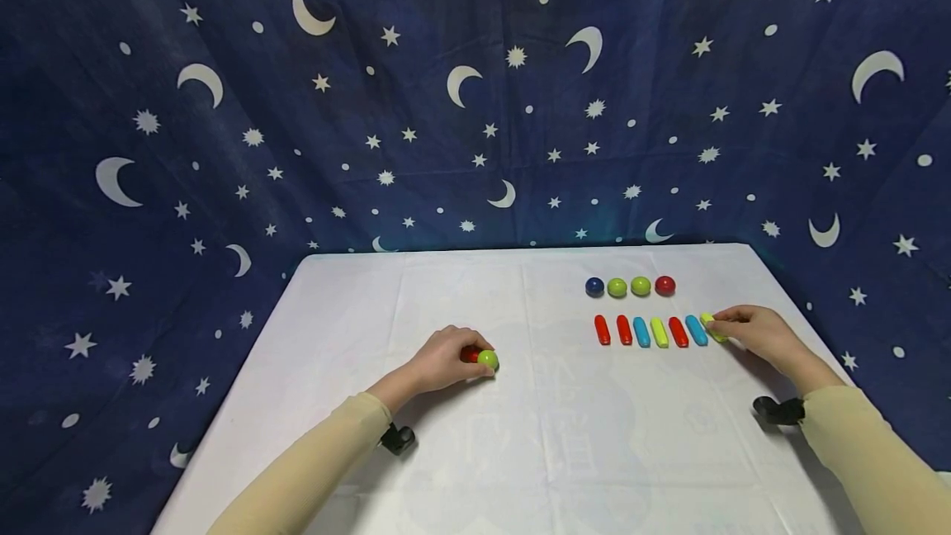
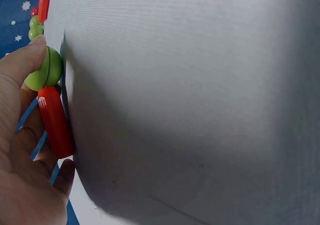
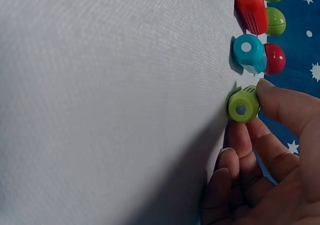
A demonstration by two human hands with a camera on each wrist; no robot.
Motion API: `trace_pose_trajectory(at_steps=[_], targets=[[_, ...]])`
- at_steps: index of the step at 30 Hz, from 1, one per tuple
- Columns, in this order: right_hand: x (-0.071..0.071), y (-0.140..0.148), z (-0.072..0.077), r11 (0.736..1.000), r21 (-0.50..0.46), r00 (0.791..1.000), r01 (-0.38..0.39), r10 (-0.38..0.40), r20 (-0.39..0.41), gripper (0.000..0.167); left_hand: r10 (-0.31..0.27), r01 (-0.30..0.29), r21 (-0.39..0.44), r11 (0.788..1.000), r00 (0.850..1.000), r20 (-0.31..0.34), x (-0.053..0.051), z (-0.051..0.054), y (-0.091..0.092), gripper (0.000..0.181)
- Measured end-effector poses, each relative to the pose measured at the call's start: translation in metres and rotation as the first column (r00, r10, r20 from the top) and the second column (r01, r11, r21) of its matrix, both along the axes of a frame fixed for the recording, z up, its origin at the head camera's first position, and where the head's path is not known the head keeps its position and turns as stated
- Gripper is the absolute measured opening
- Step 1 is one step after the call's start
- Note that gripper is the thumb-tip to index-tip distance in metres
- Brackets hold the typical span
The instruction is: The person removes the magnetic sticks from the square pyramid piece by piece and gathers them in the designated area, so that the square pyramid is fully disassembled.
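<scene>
My left hand (image 1: pixel 449 359) grips a green ball (image 2: pixel 54 67), the thumb on its side. A red rod (image 2: pixel 55 122) touches the ball end-on and lies along the curled fingers. Both are at the table surface left of centre. Over at the right, my right hand (image 1: pixel 761 337) pinches a yellow-green rod (image 3: pixel 243 105) between thumb and fingers. In the right wrist view its round end with a grey dot faces the camera. This rod is the rightmost of a row, beside a blue rod (image 1: pixel 696 330). My right fingers partly cover it in the head view.
Left of the blue rod lie a red rod (image 1: pixel 678 332), a yellow one (image 1: pixel 659 333) and several more. Behind them stand a dark blue ball (image 1: pixel 594 287), two green balls (image 1: pixel 628 286) and a red ball (image 1: pixel 664 286). A starry cloth (image 1: pixel 446 106) hangs behind the white table (image 1: pixel 550 428).
</scene>
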State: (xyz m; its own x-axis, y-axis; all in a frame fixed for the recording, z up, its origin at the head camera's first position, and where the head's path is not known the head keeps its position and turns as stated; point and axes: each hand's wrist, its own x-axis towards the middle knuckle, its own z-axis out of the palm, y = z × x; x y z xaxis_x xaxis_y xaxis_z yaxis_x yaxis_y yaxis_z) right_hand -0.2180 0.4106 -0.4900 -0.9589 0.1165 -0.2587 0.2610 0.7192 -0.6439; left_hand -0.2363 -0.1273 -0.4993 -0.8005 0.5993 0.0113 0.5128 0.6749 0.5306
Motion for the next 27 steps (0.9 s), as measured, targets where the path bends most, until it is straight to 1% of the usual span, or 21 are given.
trace_pose_trajectory(at_steps=[11, 15, 17, 19, 21, 24, 27], targets=[[-0.002, 0.004, -0.003, 0.999, 0.014, 0.999, 0.033, -0.033, 0.021, 0.065, -0.002, 0.002, 0.013, 1.0, 1.0, -0.002, 0.0, 0.001, 0.0, 0.035], [-0.001, 0.004, -0.003, 0.999, 0.01, 0.999, 0.036, -0.036, 0.029, 0.069, 0.002, -0.002, 0.011, 1.0, 1.0, 0.003, 0.001, 0.001, 0.001, 0.035], [0.001, 0.003, -0.002, 0.999, 0.016, 0.999, 0.051, -0.051, 0.014, 0.073, 0.007, -0.007, 0.006, 1.0, 1.0, 0.005, 0.0, 0.0, 0.001, 0.035], [0.002, 0.002, 0.0, 0.997, 0.026, 0.996, 0.079, -0.078, -0.031, 0.075, 0.013, -0.013, 0.002, 1.0, 1.0, 0.005, 0.001, -0.001, 0.001, 0.035], [0.004, -0.004, 0.005, 0.993, 0.034, 0.988, 0.109, -0.104, -0.111, 0.074, 0.023, -0.023, -0.005, 1.0, 1.0, 0.002, 0.001, -0.001, 0.002, 0.036], [0.007, -0.02, 0.018, 0.992, 0.038, 0.962, 0.121, -0.108, -0.251, 0.068, 0.042, -0.042, -0.005, 0.999, 0.999, -0.001, 0.001, -0.001, 0.005, 0.035], [0.009, -0.049, 0.034, 0.997, 0.03, 0.931, 0.072, -0.057, -0.36, 0.061, 0.069, -0.069, -0.006, 0.998, 0.998, -0.006, 0.002, 0.0, 0.009, 0.032]])
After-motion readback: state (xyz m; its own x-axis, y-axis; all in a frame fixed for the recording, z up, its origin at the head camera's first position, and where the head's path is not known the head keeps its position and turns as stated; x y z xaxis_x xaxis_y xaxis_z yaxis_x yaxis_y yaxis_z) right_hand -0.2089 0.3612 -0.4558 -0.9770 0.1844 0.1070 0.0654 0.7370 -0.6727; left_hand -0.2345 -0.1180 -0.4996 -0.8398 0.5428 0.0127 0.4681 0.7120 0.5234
